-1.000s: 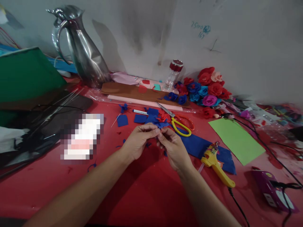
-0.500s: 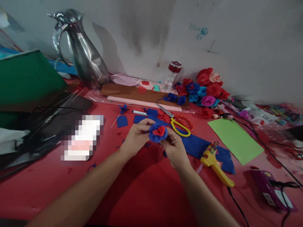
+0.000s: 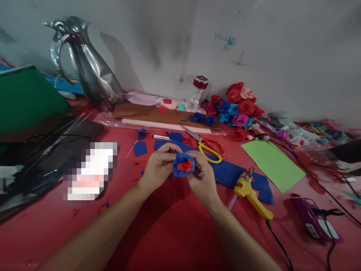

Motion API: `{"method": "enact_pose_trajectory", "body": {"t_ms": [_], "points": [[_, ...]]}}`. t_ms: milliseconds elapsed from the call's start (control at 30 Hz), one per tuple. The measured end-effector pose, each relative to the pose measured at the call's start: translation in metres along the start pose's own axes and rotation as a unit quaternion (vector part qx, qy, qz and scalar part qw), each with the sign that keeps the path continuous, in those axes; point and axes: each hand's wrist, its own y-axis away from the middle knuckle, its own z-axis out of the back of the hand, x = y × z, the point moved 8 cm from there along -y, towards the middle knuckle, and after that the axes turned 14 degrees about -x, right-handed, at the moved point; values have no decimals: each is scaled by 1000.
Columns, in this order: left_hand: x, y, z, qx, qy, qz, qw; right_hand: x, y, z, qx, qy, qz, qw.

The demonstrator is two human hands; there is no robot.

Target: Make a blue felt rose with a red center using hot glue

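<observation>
A handmade flower (image 3: 183,165) with blue outer petals and a red centre is held between both hands, above the red tabletop. My left hand (image 3: 159,165) pinches its left side, fingers curled behind the petals. On the other side my right hand (image 3: 202,177) grips it, some of its fingertips hidden. Behind the hands lie a blue sheet strip (image 3: 229,173) and yellow-handled scissors (image 3: 210,152). A yellow glue gun (image 3: 252,195) rests on the strip's right part. Small blue cut pieces (image 3: 140,148) and a white marker (image 3: 161,137) lie to the left.
A steel jug (image 3: 91,71) stands at the back left, a glass bottle (image 3: 198,92) near the wall. Finished flowers (image 3: 239,103) are heaped at the back right. A green sheet (image 3: 273,163) and a purple power strip (image 3: 313,218) with cables lie right. A blurred-out bright rectangle (image 3: 90,171) is left.
The flower has turned in my hands, its red centre now facing me more, and my right hand has shifted around it. The whole view has swung slightly, moving the background left.
</observation>
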Motion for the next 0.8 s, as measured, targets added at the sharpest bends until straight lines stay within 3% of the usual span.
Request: {"method": "enact_pose_trajectory", "body": {"t_ms": [133,500,567,667,733,800], "points": [[6,-1,5,-37,1,28,999,1,-2,5,-12,-12,-15,1000],[23,6,-6,-9,62,114,991,4,-1,1,-1,-52,-28,998],[28,4,1,-62,67,136,987,3,-3,5,-22,-37,-38,998],[30,-2,26,-199,68,150,966,-8,-8,15,-68,-7,-80,994],[26,-5,43,-277,55,126,951,-15,-11,20,-85,3,-106,991],[19,-6,53,-317,33,96,943,-20,-14,22,-87,15,-111,990]]}}
